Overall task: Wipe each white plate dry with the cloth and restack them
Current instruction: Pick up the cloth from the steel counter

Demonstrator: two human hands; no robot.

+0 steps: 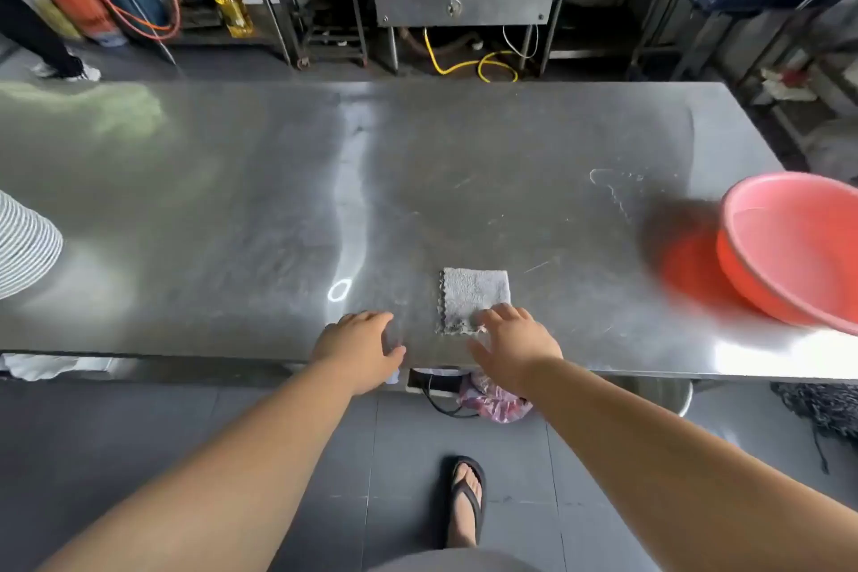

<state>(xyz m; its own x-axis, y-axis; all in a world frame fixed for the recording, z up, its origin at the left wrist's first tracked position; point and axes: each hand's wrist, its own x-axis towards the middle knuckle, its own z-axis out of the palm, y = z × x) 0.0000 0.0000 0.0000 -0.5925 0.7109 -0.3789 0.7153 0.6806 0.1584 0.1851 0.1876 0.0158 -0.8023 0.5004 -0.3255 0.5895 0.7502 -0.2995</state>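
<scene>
A folded grey cloth [473, 293] lies flat on the steel table [232, 200] near its front edge. My right hand [513, 346] reaches over the cloth's near right corner with fingers spread, fingertips touching it. My left hand [360, 346] rests at the table's front edge, just left of the cloth, fingers relaxed and holding nothing. A tall stack of white plates [23, 246] stands at the far left edge of the view, only partly in frame.
A red plastic basin [789, 246] sits tilted at the table's right end. Behind the table stand steel kitchen units, gas cylinders [74, 0] and an oil bottle [232, 5]. Another person's leg [37, 37] is at the back left. My sandalled foot [466, 502] is on the floor.
</scene>
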